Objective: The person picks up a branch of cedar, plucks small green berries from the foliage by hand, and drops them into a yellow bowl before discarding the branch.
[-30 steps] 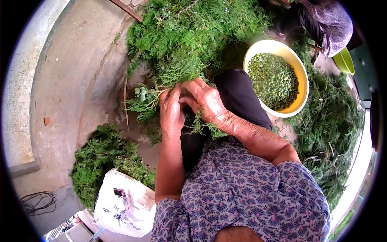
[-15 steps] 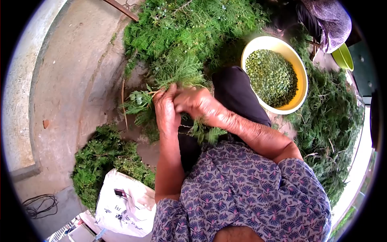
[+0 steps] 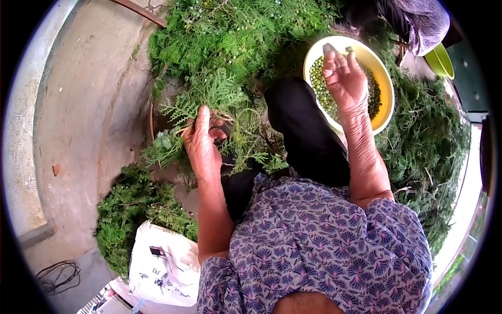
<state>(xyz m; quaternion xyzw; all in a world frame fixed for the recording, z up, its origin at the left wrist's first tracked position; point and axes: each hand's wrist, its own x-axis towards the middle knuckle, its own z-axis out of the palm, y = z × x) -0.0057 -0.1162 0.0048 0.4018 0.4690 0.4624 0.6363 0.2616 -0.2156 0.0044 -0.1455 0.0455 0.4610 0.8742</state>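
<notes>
My left hand point(image 3: 203, 144) is closed around the stems of a leafy green conifer sprig point(image 3: 215, 94), thumb on top, above my lap. My right hand point(image 3: 346, 83) is over the yellow basin point(image 3: 388, 97), palm turned up and fingers apart. Small green berries point(image 3: 320, 86) fill much of the basin, and one shows right by the right fingertips. The hand and wrist cover part of the berries and the near rim.
A large heap of conifer branches point(image 3: 235, 36) lies ahead, with more greenery point(image 3: 418, 152) on the right. At lower left, a white sack point(image 3: 162, 269) carrying a small dark device point(image 3: 158, 251) is beside another green pile point(image 3: 130, 209). Another person point(image 3: 426, 26) sits at upper right.
My right hand has left the sprig and moved up and right over the basin, its fingers now apart. My left hand keeps hold of the sprig, slightly further left.
</notes>
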